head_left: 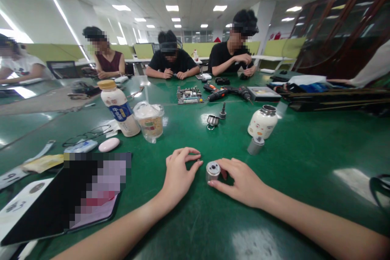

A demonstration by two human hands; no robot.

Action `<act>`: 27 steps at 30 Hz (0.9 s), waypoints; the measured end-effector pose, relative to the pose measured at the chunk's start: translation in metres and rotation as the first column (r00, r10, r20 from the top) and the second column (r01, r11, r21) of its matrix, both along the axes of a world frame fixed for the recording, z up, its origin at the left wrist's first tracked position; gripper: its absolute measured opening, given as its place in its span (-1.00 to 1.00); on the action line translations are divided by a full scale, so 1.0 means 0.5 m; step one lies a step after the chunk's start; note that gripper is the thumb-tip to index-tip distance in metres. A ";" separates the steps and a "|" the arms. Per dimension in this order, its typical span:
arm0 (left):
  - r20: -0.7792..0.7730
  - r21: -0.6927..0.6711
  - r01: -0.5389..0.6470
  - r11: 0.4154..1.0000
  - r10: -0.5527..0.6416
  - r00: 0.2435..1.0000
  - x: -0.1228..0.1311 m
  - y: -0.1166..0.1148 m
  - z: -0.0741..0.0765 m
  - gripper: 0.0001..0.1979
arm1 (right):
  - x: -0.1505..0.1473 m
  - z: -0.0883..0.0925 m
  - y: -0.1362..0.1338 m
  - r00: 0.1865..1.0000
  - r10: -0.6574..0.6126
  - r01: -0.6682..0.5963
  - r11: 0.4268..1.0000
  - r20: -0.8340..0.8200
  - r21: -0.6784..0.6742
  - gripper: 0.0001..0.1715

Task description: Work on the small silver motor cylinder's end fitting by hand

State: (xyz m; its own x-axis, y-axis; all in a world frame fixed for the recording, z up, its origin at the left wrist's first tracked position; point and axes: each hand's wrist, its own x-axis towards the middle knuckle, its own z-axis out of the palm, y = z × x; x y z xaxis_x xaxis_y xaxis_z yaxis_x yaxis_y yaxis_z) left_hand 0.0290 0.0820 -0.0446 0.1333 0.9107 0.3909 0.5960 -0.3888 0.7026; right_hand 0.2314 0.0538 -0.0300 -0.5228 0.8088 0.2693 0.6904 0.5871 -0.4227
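Observation:
My right hand (pixel 240 180) is closed around a short silver metal cylinder (pixel 213 172), with the thumb in front and fingers behind. Its top face has small dark holes; it stands upright at the green table top. Just left of it is my left hand (pixel 181 170), thumb and forefinger tips close together. Something tiny seems to sit between them, too small to name. Beyond the right hand stands another metal cylinder (pixel 255 146), beside a white flask (pixel 263 122) with a bare metal mouth. A metal cup-shaped part with a ring (pixel 212 121) and a dark stepped part (pixel 223 111) lie farther off.
At left are a tablet (pixel 97 187), a pink oval case (pixel 109 144), a bottle (pixel 119 107) and a lidded plastic cup (pixel 149 121). Toward the far side lie a circuit board (pixel 189 95), a power drill (pixel 224 92) and a flat box (pixel 263 94). Several people sit around the table.

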 end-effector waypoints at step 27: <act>0.215 0.064 0.144 0.987 -0.155 0.964 0.042 -0.058 0.042 -0.75 | 0.003 -0.016 0.002 1.000 -0.012 0.012 1.000 -0.001 0.017 -0.70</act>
